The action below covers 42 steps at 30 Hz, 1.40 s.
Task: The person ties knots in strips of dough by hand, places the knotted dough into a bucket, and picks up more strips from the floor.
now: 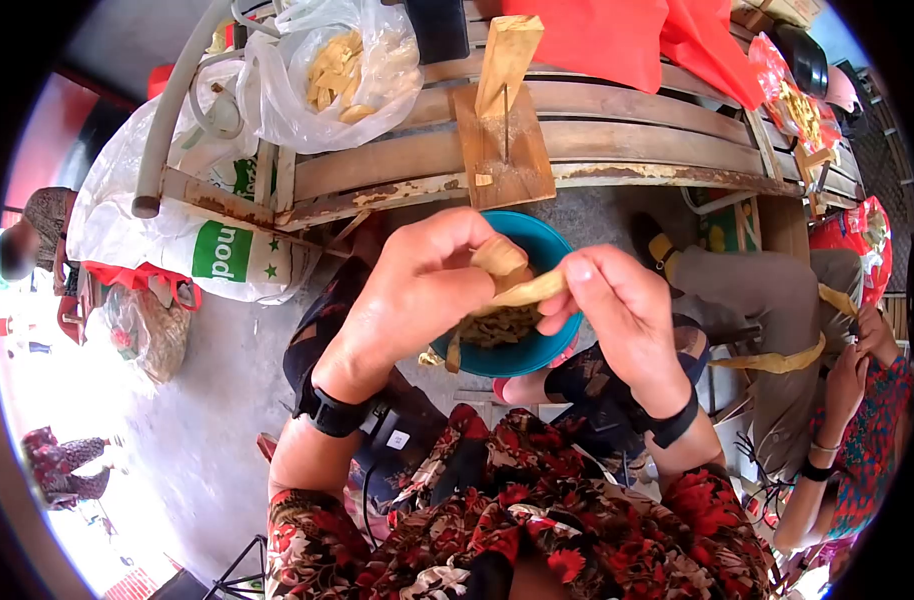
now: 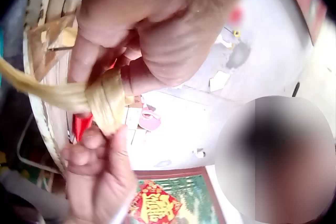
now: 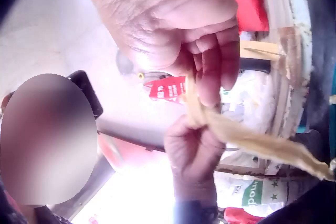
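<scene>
A pale yellow, flat fibrous strip (image 1: 537, 290) is stretched between my two hands, folded over itself at the left. My left hand (image 1: 402, 295) pinches the folded part between thumb and curled fingers. With thumb and fingertips, my right hand (image 1: 622, 310) holds the other side. In the left wrist view, the strip (image 2: 105, 103) crosses over itself, and a long tail runs off to the left. The right wrist view has that tail (image 3: 268, 142) hanging away from the hands. Below them is a teal basin (image 1: 552, 240) with small yellowish-brown pieces (image 1: 497, 328) inside, partly hidden by my hands.
Ahead stands a slatted bench (image 1: 637, 125) with a rusty edge. On it are a wooden board (image 1: 522, 180) with an upright block (image 1: 509, 60), a plastic bag (image 1: 267, 110) of pale pieces and red cloth (image 1: 597, 40). A white sack (image 1: 177, 240) is left; another person (image 1: 862, 420) sits right, near another strip.
</scene>
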Motion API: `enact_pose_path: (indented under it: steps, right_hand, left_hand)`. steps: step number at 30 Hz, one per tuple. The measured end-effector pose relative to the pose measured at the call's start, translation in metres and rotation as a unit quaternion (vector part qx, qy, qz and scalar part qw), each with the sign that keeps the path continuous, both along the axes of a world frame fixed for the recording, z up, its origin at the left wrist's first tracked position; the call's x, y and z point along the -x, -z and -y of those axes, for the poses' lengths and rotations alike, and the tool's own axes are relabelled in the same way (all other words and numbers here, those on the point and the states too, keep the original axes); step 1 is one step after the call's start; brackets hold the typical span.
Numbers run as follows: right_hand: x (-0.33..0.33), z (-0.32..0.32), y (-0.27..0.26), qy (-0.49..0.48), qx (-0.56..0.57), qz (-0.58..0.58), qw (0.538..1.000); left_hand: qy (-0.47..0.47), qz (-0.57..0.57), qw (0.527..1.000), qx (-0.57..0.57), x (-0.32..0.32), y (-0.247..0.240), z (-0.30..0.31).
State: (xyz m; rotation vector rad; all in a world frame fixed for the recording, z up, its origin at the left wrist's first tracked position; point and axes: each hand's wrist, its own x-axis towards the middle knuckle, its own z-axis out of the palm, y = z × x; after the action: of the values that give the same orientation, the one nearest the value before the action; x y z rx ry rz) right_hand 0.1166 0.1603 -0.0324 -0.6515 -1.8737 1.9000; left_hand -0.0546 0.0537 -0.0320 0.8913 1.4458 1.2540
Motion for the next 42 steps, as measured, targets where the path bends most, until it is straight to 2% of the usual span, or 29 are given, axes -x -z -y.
enact_pose_path:
  steps: [2,4,6,7,8,9,11,13,14,16,17,18,21,25,26,27,29,30,33,34,35,38,41,42]
  right_hand:
    - [0.0,0.002,0.01,0.002,0.106,0.011,0.994]
    - [0.0,0.007,0.014,-0.028,0.194,-0.012,0.981]
    - [0.0,0.013,0.018,-0.006,0.169,-0.034,0.985]
    - [0.0,0.016,0.019,0.008,0.155,-0.046,0.987]
    - [0.002,0.018,0.017,0.053,0.088,-0.045,0.994]
    - [0.0,0.02,0.016,0.06,0.106,-0.108,0.987]
    - [-0.006,0.021,0.005,0.047,0.028,-0.073,0.996]
    - [-0.004,0.029,0.003,0.079,0.024,-0.095,0.992]
    - [-0.003,0.031,0.001,0.095,0.02,-0.107,0.989]
    - [-0.015,0.019,-0.006,0.036,0.229,-0.124,0.965]
    - [-0.019,0.015,-0.01,0.005,0.331,-0.13,0.935]
    - [-0.019,0.017,-0.014,-0.023,0.384,-0.131,0.914]
    - [-0.017,0.015,-0.008,-0.053,0.376,-0.146,0.913]
    - [-0.013,0.019,-0.013,-0.017,0.144,-0.095,0.985]
    - [-0.01,0.024,-0.005,0.04,0.042,-0.111,0.992]
    - [-0.015,0.02,-0.007,0.064,-0.032,-0.036,0.997]
    - [-0.023,0.007,-0.009,0.016,0.063,-0.035,0.997]
    - [-0.022,0.005,-0.013,-0.04,0.078,-0.015,0.996]
    - [-0.015,0.01,-0.005,-0.07,0.096,0.049,0.992]
    - [-0.022,0.008,-0.006,-0.066,0.169,-0.002,0.983]
    - [-0.031,0.006,-0.007,-0.064,0.243,-0.054,0.966]
    - [-0.031,-0.002,-0.001,-0.083,0.156,0.008,0.984]
    - [-0.016,-0.024,0.003,-0.092,0.103,0.09,0.986]
    - [-0.01,-0.029,0.003,-0.131,0.126,0.106,0.978]
  left_hand:
    - [-0.028,0.149,0.987,-0.055,-0.012,-0.006,0.002]
    - [-0.021,0.198,0.98,-0.02,-0.023,-0.02,0.002]
    - [-0.045,0.223,0.974,-0.003,-0.029,-0.022,0.004]
    - [-0.058,0.177,0.982,0.004,-0.028,-0.022,0.006]
    - [-0.07,0.133,0.989,0.01,-0.028,-0.021,0.007]
    - [-0.081,0.09,0.993,0.013,-0.029,-0.02,0.007]
    - [-0.087,0.038,0.995,-0.009,-0.034,-0.015,0.007]
    - [-0.072,-0.034,0.996,-0.037,-0.042,-0.013,0.007]
    - [-0.078,-0.03,0.995,-0.05,-0.044,-0.011,0.007]
    - [-0.094,0.126,0.985,-0.065,-0.043,-0.009,0.01]
    - [-0.101,0.202,0.972,-0.07,-0.042,-0.008,0.011]
    - [-0.101,0.229,0.967,-0.057,-0.043,-0.005,0.012]
    - [-0.106,0.305,0.946,-0.022,-0.047,0.004,0.012]
    - [0.033,0.335,0.939,0.067,-0.041,-0.001,0.018]
    - [0.02,0.294,0.954,0.05,-0.041,0.002,0.017]
    - [0.002,0.274,0.96,0.065,-0.041,0.0,0.016]
    - [-0.034,0.23,0.968,0.095,-0.042,-0.01,0.014]
    - [-0.045,0.209,0.971,0.105,-0.045,-0.011,0.012]
    - [-0.028,0.134,0.989,0.055,-0.047,-0.008,0.013]
    - [-0.013,0.153,0.988,0.035,-0.04,-0.008,0.018]
    - [-0.018,0.103,0.994,-0.005,-0.032,-0.011,0.025]
    - [-0.109,-0.001,0.994,0.003,-0.013,0.007,0.027]
    - [-0.089,-0.014,0.996,-0.026,-0.008,0.005,0.019]
    - [-0.08,-0.036,0.996,-0.032,-0.009,0.005,0.015]
